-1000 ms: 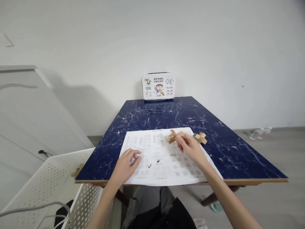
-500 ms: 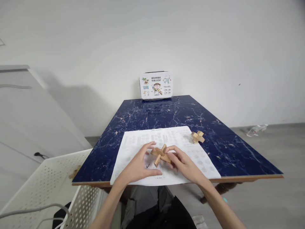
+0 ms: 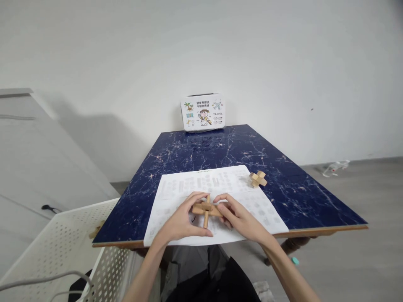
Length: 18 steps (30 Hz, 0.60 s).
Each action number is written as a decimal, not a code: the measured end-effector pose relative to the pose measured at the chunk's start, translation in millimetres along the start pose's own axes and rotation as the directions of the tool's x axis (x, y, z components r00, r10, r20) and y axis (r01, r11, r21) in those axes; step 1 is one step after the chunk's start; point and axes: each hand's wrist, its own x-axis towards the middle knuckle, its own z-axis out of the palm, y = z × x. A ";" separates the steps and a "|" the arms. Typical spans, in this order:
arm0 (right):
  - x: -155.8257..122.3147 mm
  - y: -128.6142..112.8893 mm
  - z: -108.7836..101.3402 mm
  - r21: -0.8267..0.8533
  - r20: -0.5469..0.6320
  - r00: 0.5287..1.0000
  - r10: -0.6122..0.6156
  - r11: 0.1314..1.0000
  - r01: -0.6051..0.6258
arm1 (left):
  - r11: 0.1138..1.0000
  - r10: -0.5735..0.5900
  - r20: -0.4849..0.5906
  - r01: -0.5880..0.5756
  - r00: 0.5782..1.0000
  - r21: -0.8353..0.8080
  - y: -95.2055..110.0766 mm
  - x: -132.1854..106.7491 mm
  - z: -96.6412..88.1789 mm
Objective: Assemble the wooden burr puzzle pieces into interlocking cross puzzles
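Both hands hold one wooden cross-shaped puzzle [image 3: 206, 209] just above a white printed instruction sheet [image 3: 189, 188]. My left hand [image 3: 181, 220] grips its left arm with curled fingers. My right hand [image 3: 241, 218] pinches its right arm. A second, smaller wooden cross puzzle [image 3: 258, 178] lies by the sheet's far right corner, untouched. The sheet rests on a dark blue marbled table [image 3: 299, 197].
A white box with cartoon pictures [image 3: 203, 112] stands at the table's far edge against the wall. A white perforated basket [image 3: 63, 247] with a grey cable sits low on the left. Bits of litter lie on the grey floor at right.
My right hand carried the wooden puzzle from the sheet's far right part down to its near middle. My left hand came up and took hold of it too. The puzzle has turned slightly.
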 end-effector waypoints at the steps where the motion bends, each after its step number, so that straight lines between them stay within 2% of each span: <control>1: 0.3 0.6 -0.1 0.004 0.007 1.000 -0.009 1.000 0.009 | 1.000 0.003 -0.013 -0.003 1.000 0.010 -0.6 -0.2 1.0; 5: 2.9 1.2 -1.4 0.055 0.041 0.999 -0.012 0.998 0.009 | 1.000 -0.014 -0.026 0.014 1.000 0.019 1.9 -1.7 3.2; 13: 11.1 4.4 -2.3 0.085 -0.023 1.000 -0.012 0.996 0.014 | 0.997 -0.026 -0.053 0.030 0.998 0.069 5.8 -3.3 3.7; 18: 7.8 -2.0 -2.0 0.138 0.008 1.000 -0.019 0.990 0.017 | 0.997 -0.024 -0.049 0.027 0.999 0.072 6.1 -4.7 4.0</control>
